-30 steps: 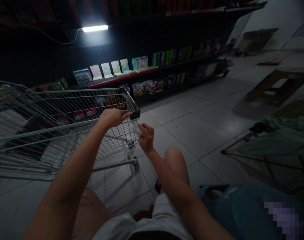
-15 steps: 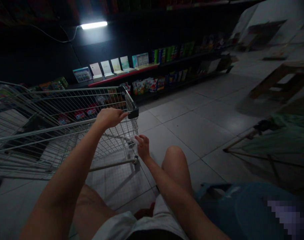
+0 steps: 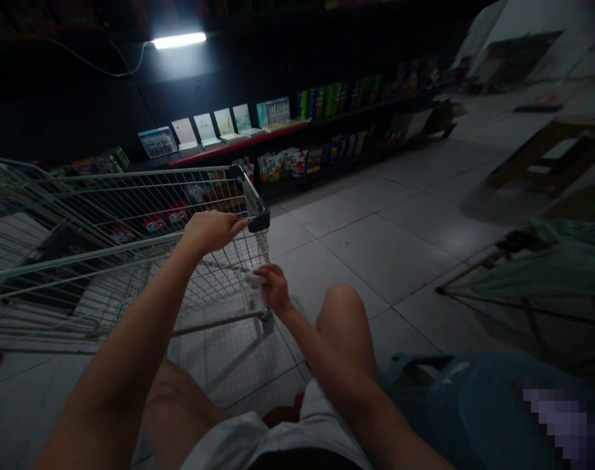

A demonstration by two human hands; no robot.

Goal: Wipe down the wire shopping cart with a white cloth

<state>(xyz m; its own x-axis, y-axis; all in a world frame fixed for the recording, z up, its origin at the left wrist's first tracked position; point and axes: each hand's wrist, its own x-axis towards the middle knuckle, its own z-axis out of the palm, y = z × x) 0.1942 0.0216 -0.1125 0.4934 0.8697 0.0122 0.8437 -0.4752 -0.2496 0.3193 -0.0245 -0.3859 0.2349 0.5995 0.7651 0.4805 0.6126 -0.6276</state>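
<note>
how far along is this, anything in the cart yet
Done: nothing clearly, as no goods can be made out in the wire shopping cart in this dim light. In hand: the left hand is on the cart's top rail, and the right hand holds a small white slip. Left: the boxes on the low shelf sit beyond both hands.

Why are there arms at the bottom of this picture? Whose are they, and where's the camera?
This picture comes from a camera worn on a person's head, looking forward and down, so you see what they see. The arms are their own. Their left hand curls over the rim of a wire shopping cart. Their right hand holds a small white thing, too dim to tell what it is. Ahead, a low shelf holds cards and boxes, beside a tiled floor.
</note>
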